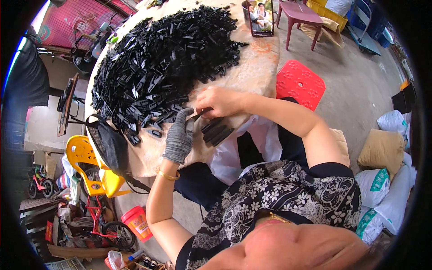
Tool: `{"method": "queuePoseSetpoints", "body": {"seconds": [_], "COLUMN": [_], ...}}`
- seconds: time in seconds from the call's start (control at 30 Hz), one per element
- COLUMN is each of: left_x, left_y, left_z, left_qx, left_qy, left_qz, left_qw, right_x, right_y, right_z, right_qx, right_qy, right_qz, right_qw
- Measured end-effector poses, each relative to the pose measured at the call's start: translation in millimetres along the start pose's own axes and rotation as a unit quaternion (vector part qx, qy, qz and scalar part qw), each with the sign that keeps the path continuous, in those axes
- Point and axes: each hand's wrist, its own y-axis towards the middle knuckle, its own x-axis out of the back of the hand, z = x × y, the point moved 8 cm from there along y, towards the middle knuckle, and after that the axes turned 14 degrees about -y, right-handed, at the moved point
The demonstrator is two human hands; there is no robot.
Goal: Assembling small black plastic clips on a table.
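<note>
A large heap of black plastic pieces (166, 58) covered much of the cloth-topped table (256, 58). At the table's near edge, the left hand (178, 137), in a grey knit glove (177, 146), and the bare right hand (219, 102) gripped a slim black piece (202, 113) between them. Dark strips (216, 133) lay together along that edge. A smartphone (262, 18) showed a lit screen at the table's far right; a red plastic stool (300, 84) stood to its right, a yellow plastic chair (111, 181) to its left.

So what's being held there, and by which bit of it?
A small black piece. The bare right grip pinches its upper-right end; the gloved left grip seems to hold its lower-left end.
</note>
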Motion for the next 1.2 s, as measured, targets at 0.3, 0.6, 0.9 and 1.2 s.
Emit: {"method": "queuePoseSetpoints", "body": {"seconds": [0.3, 0.6, 0.9, 1.2], "left_x": [-15, 8, 15, 4], "left_y": [5, -1, -3, 2], "left_z": [-33, -18, -11, -13], "left_qx": [0.008, -0.003, 0.005, -0.005], "left_qy": [0.228, 0.245, 0.110, 0.142], "left_qz": [0.127, 0.054, 0.034, 0.049], "left_qw": [0.965, 0.968, 0.993, 0.989], "right_x": [1, 9, 11, 12], "right_y": [0, -3, -6, -6], "right_z": [-1, -5, -4, -3], "right_qx": [0.007, -0.075, -0.035, -0.023], "right_qy": [-0.011, 0.011, 0.040, 0.056], "right_qz": [-0.014, -0.050, -0.035, -0.030], "right_qw": [1.000, 0.996, 0.998, 0.998]}}
